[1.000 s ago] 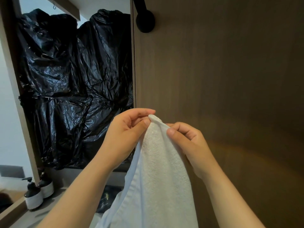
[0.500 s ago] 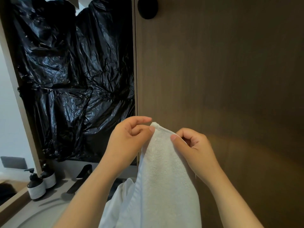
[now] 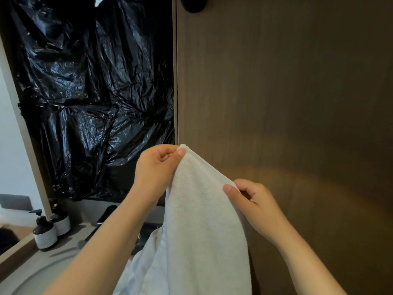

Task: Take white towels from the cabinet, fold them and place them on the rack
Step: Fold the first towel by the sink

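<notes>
Head view.

- Towel [image 3: 204, 231]: white terry, held up in the air in front of the person and just before a wood panel [image 3: 287, 103]. It hangs down from the two hands and runs out of the bottom of the frame. A second white layer or fold shows behind it at lower left.
- Left hand [image 3: 157, 169]: thumb and forefinger pinch the towel's topmost corner. This is the high point of the cloth.
- Right hand [image 3: 253, 201]: lower and to the right, it pinches the same top edge between thumb and curled fingers. The edge slopes down from the left hand to the right, fairly taut between them.
- Surroundings: crumpled black plastic [image 3: 95, 92] fills the opening left of the panel, and a dark knob [image 3: 193, 4] sits at the panel's top. Two pump bottles [image 3: 45, 233] stand on a counter [image 3: 32, 271] at lower left. No rack in view.

Step in hand, as I read it: the towel is out and the fold is only starting. The hands are finding the corners along one edge.

Next move likely calls for:
- the right hand to work along the edge to the far corner;
- both corners brought level so the cloth hangs square, then brought together for the first fold.

Terry is limp and will sag, so the pinches need to stay firm.
</notes>
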`<act>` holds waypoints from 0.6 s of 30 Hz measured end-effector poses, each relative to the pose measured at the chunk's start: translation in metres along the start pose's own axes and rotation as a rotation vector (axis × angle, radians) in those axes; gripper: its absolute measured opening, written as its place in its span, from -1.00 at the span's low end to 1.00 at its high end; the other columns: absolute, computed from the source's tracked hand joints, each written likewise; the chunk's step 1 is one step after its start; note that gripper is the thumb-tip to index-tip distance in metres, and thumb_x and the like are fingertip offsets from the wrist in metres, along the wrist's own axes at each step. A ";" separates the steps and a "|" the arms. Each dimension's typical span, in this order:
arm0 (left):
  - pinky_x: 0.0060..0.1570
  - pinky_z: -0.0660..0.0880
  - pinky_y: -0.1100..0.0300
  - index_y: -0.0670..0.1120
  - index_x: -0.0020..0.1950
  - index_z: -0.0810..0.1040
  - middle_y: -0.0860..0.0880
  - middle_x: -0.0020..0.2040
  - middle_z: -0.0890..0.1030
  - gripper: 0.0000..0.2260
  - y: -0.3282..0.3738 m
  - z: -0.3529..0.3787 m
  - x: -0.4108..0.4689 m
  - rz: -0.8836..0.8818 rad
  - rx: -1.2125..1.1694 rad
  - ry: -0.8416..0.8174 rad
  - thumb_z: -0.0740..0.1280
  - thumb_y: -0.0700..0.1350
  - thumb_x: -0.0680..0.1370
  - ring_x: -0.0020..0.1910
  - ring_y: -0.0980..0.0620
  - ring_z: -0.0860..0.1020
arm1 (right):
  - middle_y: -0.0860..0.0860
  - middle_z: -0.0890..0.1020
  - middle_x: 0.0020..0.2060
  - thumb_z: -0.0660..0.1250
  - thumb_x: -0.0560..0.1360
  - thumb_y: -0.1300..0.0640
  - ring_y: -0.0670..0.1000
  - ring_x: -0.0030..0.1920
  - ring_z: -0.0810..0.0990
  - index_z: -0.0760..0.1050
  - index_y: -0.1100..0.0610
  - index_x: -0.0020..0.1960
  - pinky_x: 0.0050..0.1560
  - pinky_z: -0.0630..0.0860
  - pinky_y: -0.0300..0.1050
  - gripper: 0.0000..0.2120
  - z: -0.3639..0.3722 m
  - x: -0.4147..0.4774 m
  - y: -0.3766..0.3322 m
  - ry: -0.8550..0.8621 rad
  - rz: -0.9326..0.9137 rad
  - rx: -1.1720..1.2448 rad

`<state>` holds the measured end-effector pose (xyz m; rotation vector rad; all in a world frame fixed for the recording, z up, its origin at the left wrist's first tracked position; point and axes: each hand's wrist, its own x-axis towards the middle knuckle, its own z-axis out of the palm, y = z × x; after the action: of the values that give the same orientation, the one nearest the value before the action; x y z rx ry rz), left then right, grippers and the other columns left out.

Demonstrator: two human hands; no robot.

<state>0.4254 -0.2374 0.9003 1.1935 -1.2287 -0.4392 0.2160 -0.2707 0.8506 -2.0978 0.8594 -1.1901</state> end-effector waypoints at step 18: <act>-0.25 0.37 0.30 0.08 -0.06 0.54 0.21 -0.26 0.54 -0.95 -0.066 -0.010 0.066 0.029 0.196 0.242 0.34 0.02 0.57 -0.22 0.22 0.50 | -0.19 0.55 -0.20 0.40 0.46 -0.10 -0.12 -0.15 0.58 0.55 0.04 -0.42 -0.25 0.47 -0.32 -0.66 -0.052 -0.028 0.053 0.106 0.158 -0.187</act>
<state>0.4783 -0.3112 0.8761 1.3507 -1.0953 -0.1492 0.1458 -0.2914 0.8195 -2.0811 1.2037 -1.1840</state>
